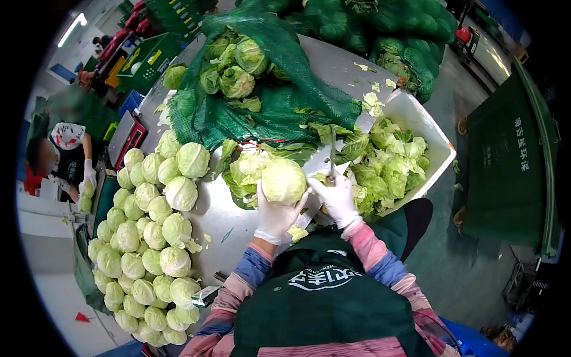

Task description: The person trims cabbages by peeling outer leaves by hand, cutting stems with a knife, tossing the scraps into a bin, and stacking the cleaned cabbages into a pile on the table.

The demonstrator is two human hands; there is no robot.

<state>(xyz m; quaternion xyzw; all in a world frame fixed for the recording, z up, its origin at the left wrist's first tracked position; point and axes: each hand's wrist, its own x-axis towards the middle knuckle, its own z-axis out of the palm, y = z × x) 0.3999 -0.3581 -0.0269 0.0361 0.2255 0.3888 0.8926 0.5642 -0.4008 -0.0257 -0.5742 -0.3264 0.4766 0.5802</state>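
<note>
In the middle of the head view, my gloved left hand (276, 214) cups a pale, trimmed cabbage (284, 181) from below. Just right of it, my gloved right hand (337, 201) is closed round the handle of a knife (332, 156), its blade pointing away from me. The right thumb reaches toward the cabbage; whether it touches cannot be made out. Behind the held cabbage lie loose outer leaves and another leafy cabbage (247, 168). A green mesh sack (250, 122) lies beyond, its mouth toward me, with several untrimmed cabbages (238, 81) showing through and inside it.
Many trimmed cabbages (143, 238) are stacked at the left on the metal table (223, 229). A white foam box (439, 143) full of cut leaves stands right. Full mesh sacks (410, 24) lie behind; a green bin (505, 160) stands far right. A co-worker (71, 154) is at left.
</note>
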